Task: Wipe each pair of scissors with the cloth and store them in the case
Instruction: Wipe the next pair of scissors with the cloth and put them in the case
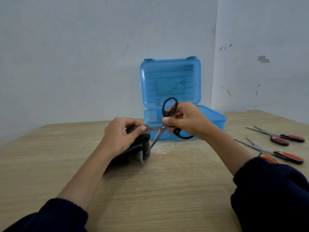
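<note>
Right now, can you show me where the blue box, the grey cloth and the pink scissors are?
blue box [170, 81], head view, open lid.
grey cloth [142, 144], head view, hanging fold.
pink scissors [280, 139], head view, handle loop.

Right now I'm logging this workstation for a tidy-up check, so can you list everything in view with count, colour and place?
black-handled scissors: one, black handles, steel blades spread open, held above the table in front of the case
cloth: one, dark grey, bunched at table centre, pinched over one blade
case: one, translucent blue, lid standing open, at the table's back by the wall
red-handled scissors: one, red and black, lying open at the table's right edge, farther back
orange-handled scissors: one, orange and black, lying open at the right edge, nearer
table: one, light wood grain
wall: pale grey, scuffed
left hand: grips the cloth
right hand: holds the black-handled scissors
sleeves: two, dark navy
</note>
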{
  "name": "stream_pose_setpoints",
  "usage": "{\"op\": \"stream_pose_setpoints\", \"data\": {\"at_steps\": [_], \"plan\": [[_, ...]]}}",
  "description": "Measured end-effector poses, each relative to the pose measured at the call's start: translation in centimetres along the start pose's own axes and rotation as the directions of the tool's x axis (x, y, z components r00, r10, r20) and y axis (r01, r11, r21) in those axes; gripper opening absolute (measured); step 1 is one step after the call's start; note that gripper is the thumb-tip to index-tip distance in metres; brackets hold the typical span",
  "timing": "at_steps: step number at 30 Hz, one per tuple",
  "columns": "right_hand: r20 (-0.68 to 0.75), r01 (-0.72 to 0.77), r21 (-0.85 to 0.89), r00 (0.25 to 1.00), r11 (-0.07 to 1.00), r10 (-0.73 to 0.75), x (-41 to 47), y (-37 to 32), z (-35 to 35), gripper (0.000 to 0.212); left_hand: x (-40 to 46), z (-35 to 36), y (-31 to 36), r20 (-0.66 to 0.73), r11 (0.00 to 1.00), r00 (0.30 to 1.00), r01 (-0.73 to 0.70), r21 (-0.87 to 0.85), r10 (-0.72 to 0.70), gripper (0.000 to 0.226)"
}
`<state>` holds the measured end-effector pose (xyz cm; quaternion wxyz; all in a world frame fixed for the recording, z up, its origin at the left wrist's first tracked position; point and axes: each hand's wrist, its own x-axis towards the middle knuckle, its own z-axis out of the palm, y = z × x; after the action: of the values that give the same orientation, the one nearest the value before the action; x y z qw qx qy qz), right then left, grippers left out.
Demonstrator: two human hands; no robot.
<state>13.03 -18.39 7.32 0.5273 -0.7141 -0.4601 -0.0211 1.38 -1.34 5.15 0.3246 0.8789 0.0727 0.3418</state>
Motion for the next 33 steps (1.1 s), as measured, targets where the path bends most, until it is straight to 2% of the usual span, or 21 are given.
{"op": "stream_pose_setpoints", "data": {"at_steps": [2,7,17,19,24,28,31,33], "plan": [[0.013,0.009,-0.038,1.000,0.999,-0.009,0.0,0.0,0.2,0.011,-0.2,0.3,0.4,0.007,0.998,0.999,-0.034,-0.047,0.034,0.002],[0.029,0.012,-0.032,1.000,0.999,-0.011,-0.1,0.1,1.5,0.008,-0.5,1.0,0.5,0.096,0.995,0.992,-0.071,-0.065,0.077,0.004],[-0.023,-0.042,0.055,0.999,0.998,0.043,-0.3,-0.3,-1.4,0.016,-0.3,0.1,-0.3,0.030,0.996,0.998,-0.060,-0.062,0.062,0.005],[-0.059,-0.059,0.061,0.996,0.996,0.063,-0.4,-0.2,-1.7,0.015,-0.3,0.1,-0.6,0.020,0.997,0.999,-0.042,-0.059,0.043,0.007],[-0.217,-0.084,0.052,0.972,0.995,0.093,-0.5,0.7,-2.5,0.030,-0.4,0.4,-1.4,-0.035,0.999,0.999,0.032,-0.011,-0.032,0.004],[-0.381,-0.096,0.122,0.914,0.988,0.136,-0.3,1.2,-1.9,0.031,-0.9,1.1,-1.7,0.042,0.997,0.998,0.037,0.074,-0.040,0.012],[-0.437,-0.084,0.231,0.881,0.969,0.180,-0.2,1.4,-0.8,0.031,-1.2,2.0,-1.1,0.091,0.984,0.996,-0.022,0.175,0.006,0.019],[-0.428,-0.054,0.367,0.876,0.928,0.221,0.0,1.4,0.0,0.029,-1.2,2.5,-0.5,0.064,0.968,0.996,-0.079,0.239,0.065,0.017]]}}
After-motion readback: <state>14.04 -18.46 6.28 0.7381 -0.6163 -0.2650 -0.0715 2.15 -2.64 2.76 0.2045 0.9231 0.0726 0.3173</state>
